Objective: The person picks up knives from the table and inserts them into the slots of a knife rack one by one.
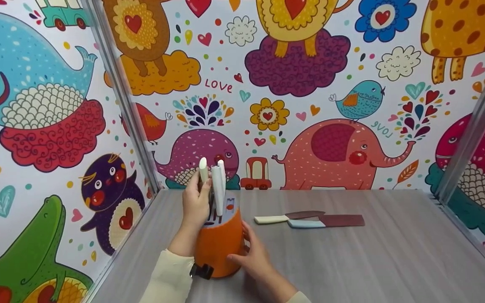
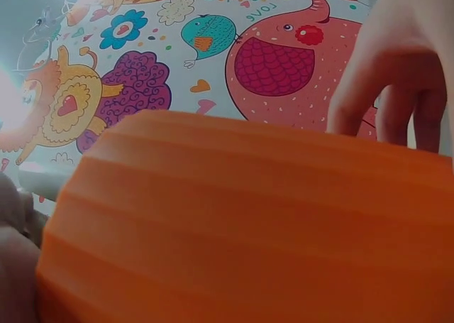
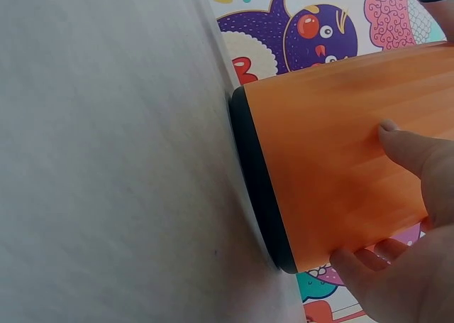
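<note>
An orange knife block [image 1: 220, 248] stands on the table with its grey slotted top facing up. My left hand [image 1: 196, 202] grips a cream knife handle [image 1: 203, 169] at the block's top left, and the blade is mostly hidden by the hand. White knife handles [image 1: 218, 191] rise from the slots just right of that hand. Lower down, my right hand [image 1: 256, 254] holds the block's right side, thumb on the front, fingers round the side. In the right wrist view, the block's black base [image 3: 261, 184] lies close along the table surface.
Right of the block lie two brown-bladed knives on the grey table [image 1: 373, 261]: a cream-handled knife [image 1: 270, 219] and a blue-handled cleaver [image 1: 343, 220], partly overlapping. Cartoon-printed wall panels [image 1: 331, 160] enclose the back and sides. A black strap [image 1: 202, 271] sits at my left wrist.
</note>
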`<move>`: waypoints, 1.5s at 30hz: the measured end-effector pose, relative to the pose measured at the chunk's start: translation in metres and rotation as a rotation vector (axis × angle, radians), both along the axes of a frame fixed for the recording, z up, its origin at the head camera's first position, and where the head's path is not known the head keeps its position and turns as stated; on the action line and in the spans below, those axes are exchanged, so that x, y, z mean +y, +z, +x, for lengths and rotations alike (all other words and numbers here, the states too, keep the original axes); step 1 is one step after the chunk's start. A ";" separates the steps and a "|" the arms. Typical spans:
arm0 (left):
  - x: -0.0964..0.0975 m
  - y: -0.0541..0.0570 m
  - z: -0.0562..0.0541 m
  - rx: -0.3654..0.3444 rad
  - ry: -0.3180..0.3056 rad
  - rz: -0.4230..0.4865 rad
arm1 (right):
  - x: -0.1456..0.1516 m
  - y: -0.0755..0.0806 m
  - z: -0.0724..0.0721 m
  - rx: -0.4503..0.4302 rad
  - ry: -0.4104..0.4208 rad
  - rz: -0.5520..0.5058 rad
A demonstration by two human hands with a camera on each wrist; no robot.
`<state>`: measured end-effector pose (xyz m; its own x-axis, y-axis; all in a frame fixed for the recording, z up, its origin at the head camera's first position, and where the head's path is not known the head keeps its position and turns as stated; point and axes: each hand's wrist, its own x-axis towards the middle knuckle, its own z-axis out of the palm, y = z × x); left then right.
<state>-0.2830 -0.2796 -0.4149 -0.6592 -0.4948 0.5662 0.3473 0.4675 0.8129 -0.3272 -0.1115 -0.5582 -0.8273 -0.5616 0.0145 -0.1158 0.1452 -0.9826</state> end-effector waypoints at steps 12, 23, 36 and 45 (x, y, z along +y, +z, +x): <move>-0.002 0.002 -0.002 -0.176 -0.028 0.065 | 0.001 -0.001 0.001 0.038 0.007 -0.013; -0.008 0.005 -0.008 -0.265 -0.085 0.139 | 0.002 -0.001 0.000 0.042 0.010 -0.006; 0.002 -0.022 0.026 -0.031 0.246 -0.072 | 0.003 -0.004 0.002 0.091 0.026 -0.023; -0.002 -0.093 0.045 0.013 0.138 0.062 | 0.005 -0.001 -0.001 0.090 0.018 -0.033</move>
